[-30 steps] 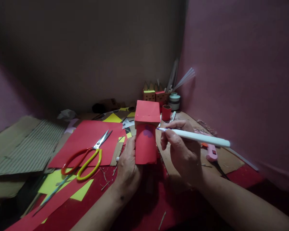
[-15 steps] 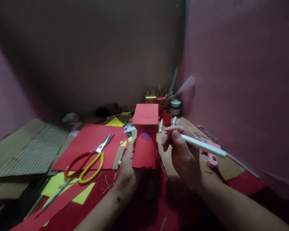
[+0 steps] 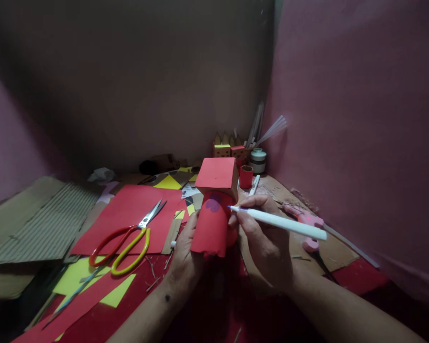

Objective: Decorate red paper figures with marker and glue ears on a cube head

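My left hand (image 3: pixel 186 255) is closed around the left side of a red paper figure (image 3: pixel 210 233), a tube body with a box-shaped head (image 3: pixel 216 173) on top. A purple heart (image 3: pixel 212 205) is drawn on the front of the tube, just below the box. In my right hand (image 3: pixel 268 243) I pinch a white marker (image 3: pixel 286 223). Its purple tip points left, at the tube's right edge beside the heart; whether it touches the paper I cannot tell. The figure leans slightly, its lower end toward me and to the left.
Scissors (image 3: pixel 132 243) with red and yellow handles lie on red paper (image 3: pixel 117 214) to the left. Corrugated cardboard (image 3: pixel 46 228) is further left. A pink glue gun (image 3: pixel 307 221) lies at right, near the wall. Behind stand a small red cup (image 3: pixel 246 177) and a lidded jar (image 3: pixel 258 161).
The marker's tip has swung to the figure's right edge, its purple point now in sight. The figure has turned and tilted a little, showing the box's right side.
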Tool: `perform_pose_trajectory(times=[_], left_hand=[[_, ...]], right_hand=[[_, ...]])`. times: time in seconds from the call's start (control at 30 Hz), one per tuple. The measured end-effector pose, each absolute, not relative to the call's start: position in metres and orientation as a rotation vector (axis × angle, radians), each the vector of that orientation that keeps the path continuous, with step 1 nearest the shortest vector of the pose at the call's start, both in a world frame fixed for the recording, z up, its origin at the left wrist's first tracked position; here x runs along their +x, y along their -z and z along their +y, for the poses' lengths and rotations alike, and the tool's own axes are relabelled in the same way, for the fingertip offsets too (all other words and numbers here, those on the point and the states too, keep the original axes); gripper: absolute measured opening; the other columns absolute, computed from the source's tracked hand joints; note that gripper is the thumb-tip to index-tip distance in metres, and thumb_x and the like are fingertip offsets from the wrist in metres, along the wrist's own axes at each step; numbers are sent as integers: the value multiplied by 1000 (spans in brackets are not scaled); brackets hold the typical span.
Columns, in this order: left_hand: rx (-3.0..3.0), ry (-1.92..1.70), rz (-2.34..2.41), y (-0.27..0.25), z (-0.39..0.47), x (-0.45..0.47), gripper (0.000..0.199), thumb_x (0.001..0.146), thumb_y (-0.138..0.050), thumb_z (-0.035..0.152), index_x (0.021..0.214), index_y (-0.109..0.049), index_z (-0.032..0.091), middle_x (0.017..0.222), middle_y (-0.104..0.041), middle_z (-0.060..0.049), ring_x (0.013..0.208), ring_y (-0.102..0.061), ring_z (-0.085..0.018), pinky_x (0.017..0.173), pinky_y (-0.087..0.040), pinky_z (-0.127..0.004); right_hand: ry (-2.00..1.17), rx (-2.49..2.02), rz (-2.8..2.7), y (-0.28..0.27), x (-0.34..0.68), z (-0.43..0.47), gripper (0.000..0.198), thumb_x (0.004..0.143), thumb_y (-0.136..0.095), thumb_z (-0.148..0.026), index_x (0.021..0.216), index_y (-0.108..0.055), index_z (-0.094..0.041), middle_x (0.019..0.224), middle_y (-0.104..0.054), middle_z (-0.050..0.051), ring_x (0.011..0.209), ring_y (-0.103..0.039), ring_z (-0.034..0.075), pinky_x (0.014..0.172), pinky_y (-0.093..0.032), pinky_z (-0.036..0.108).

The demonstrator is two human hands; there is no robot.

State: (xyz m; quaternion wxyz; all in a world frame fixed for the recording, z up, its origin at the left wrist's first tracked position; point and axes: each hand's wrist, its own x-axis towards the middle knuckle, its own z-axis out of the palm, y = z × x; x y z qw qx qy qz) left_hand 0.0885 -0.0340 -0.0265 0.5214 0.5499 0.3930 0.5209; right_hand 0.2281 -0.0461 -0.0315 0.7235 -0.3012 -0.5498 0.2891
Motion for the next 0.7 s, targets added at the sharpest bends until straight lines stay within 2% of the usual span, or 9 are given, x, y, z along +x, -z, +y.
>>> perform_pose_trajectory(times=[0.07, 0.2, 0.4, 0.53, 0.7], left_hand=[[1261, -1253, 948, 26, -35, 90, 50, 79, -77, 50, 118, -70, 20, 103, -80, -7, 84, -71, -21, 80, -63, -32], [1258, -1290, 969, 31, -35, 90, 54, 77, -81, 50, 122, -69, 22, 102, -78, -5, 87, -73, -22, 78, -63, -32], [1307, -1344, 909, 39, -34, 89, 36, 85, -76, 45, 111, -67, 22, 98, -78, -3, 83, -72, -19, 75, -62, -29], [1360, -1349, 919, 42, -34, 88, 37, 88, -74, 48, 115, -66, 24, 104, -77, -3, 87, -72, -18, 79, -61, -28], [1377, -1351, 906, 44, -34, 88, 38, 86, -77, 47, 114, -65, 23, 103, -77, -3, 88, -73, -21, 78, -61, -30]], right_hand=[[-618, -678, -1238, 32, 228, -47, 10, 97, -64, -18, 102, -63, -26, 81, -70, -3, 68, -66, 12, 64, -56, 25], [-617, -672, -1234, 32, 228, -49, 10, 97, -64, -18, 102, -63, -27, 80, -70, -4, 65, -64, 12, 59, -54, 23], [-610, -678, -1233, 33, 229, -48, 9, 97, -66, -20, 102, -64, -27, 80, -68, -4, 67, -63, 11, 61, -54, 22], [-619, -671, -1233, 32, 228, -47, 6, 98, -67, -23, 102, -63, -27, 79, -66, -4, 65, -61, 11, 59, -52, 22], [-565, -697, -1228, 28, 228, -46, 4, 98, -65, -23, 101, -63, -25, 80, -66, -3, 67, -63, 12, 61, -53, 24]])
